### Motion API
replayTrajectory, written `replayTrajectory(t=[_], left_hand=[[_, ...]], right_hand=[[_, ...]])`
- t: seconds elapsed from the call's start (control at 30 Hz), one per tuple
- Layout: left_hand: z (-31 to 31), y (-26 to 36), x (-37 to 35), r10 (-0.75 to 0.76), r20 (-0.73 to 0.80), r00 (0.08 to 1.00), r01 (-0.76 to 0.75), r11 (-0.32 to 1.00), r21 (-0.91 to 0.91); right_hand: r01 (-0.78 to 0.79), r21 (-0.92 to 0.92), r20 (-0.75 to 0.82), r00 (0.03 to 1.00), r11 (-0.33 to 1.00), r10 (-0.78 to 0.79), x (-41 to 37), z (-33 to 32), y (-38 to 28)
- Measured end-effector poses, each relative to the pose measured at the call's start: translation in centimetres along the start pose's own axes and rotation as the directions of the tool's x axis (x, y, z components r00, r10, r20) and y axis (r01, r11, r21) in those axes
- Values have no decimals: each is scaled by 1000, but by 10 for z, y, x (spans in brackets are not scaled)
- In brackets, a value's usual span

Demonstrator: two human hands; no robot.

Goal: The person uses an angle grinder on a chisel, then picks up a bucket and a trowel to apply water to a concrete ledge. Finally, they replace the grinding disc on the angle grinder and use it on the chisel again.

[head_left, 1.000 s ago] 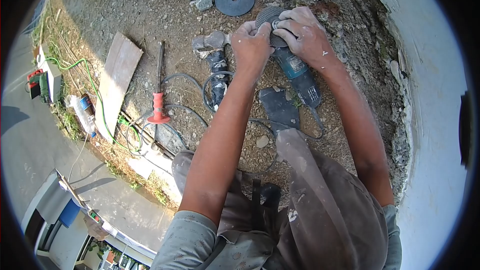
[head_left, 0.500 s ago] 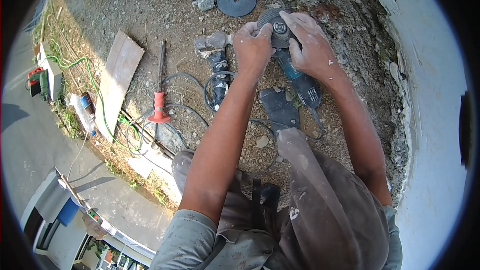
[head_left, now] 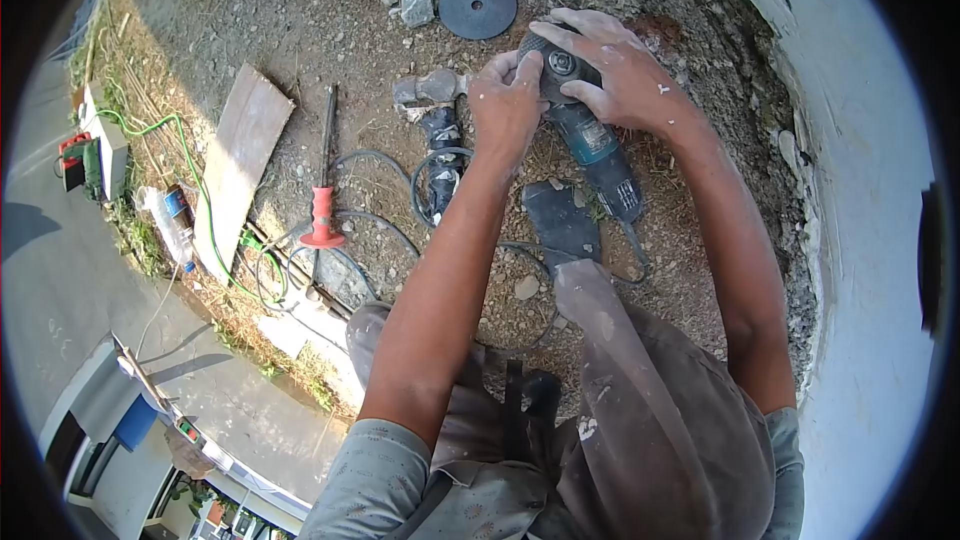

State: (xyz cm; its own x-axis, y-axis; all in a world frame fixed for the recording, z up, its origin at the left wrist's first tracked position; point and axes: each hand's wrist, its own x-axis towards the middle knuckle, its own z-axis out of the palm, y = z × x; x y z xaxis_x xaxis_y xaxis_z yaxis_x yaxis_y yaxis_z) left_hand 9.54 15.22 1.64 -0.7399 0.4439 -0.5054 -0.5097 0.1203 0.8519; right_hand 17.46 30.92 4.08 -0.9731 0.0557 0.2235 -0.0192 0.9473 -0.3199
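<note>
The angle grinder [head_left: 597,152] lies on far gravel, right of centre. The left hand [head_left: 505,100] clamps its head; the right hand [head_left: 620,75] rests splayed over its disc [head_left: 545,46], near a spare disc [head_left: 478,6].

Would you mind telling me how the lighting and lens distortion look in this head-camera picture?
Head view: hard sunlight, the white wall nearly washed out; strong fisheye curves it and leaves black corners; the angle grinder looks sharp.

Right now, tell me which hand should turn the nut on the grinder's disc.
Right. The right hand lies spread over the disc with fingers by the nut, while the left hand grips the grinder, likely steadying it.
</note>
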Motion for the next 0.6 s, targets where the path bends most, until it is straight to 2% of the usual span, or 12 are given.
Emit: replayTrajectory(t=[0.07,0.17,0.2,0.27,0.3,0.37,0.4,0.43,0.53,0.6], left_hand=[[-11,-19,2,-2,-36,999,-4,987,-163],[-16,-44,-8,35,73,997,-44,991,126],[-14,-42,-12,21,116,993,-37,990,138],[-8,-23,-17,-2,200,980,-32,985,168],[-7,-7,-17,-73,190,979,-4,927,375],[-10,-4,-11,-131,212,969,40,922,385],[-9,-4,-8,-161,224,961,63,919,389],[-10,-8,-3,-195,239,951,103,932,348],[-9,-34,3,-103,239,966,82,992,93],[-9,-45,8,-96,233,968,79,994,82]], right_hand=[[-36,41,121,992,998,31,8,5,8],[-159,98,363,925,982,113,32,-15,5],[-209,112,452,881,971,137,39,-21,2],[-217,102,500,855,971,139,49,-15,11],[-221,98,520,843,970,139,55,-13,14],[-259,118,597,790,959,141,66,-13,19],[-280,124,635,760,952,141,71,-13,18],[-283,138,601,786,949,147,72,-13,15],[-126,90,668,743,988,34,83,-18,7],[-163,86,672,738,983,63,87,-29,2]])
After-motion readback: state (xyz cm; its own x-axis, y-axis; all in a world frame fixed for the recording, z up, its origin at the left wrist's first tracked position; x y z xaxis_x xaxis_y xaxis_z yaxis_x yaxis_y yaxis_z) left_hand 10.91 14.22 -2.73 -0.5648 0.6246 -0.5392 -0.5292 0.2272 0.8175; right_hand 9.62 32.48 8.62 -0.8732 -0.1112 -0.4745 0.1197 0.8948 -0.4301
